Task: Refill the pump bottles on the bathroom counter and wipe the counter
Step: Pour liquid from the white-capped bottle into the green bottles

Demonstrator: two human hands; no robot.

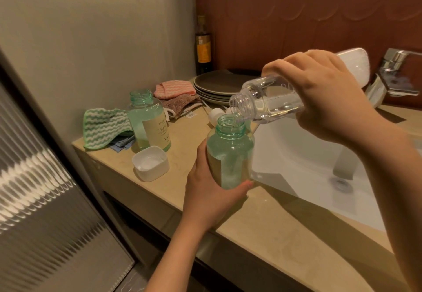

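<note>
My left hand point(206, 196) grips a green see-through bottle point(229, 152) with no pump on it, held upright just above the beige counter point(262, 227). My right hand point(324, 99) holds a clear refill bottle point(269, 99) tipped on its side, its open mouth over the green bottle's neck, with clear liquid running in. A second open green bottle point(149, 120) with a pale label stands on the counter to the left. A white pump head point(215, 114) lies behind the held bottle.
A white square cap point(150, 163) lies mouth-up near the counter's front edge. A green-and-white cloth point(104, 127) and pink and brown cloths point(175, 95) lie by the wall. Stacked plates point(219, 87) and a dark bottle point(203, 47) stand at the back. The white sink point(303, 168) and tap point(392, 74) are on the right.
</note>
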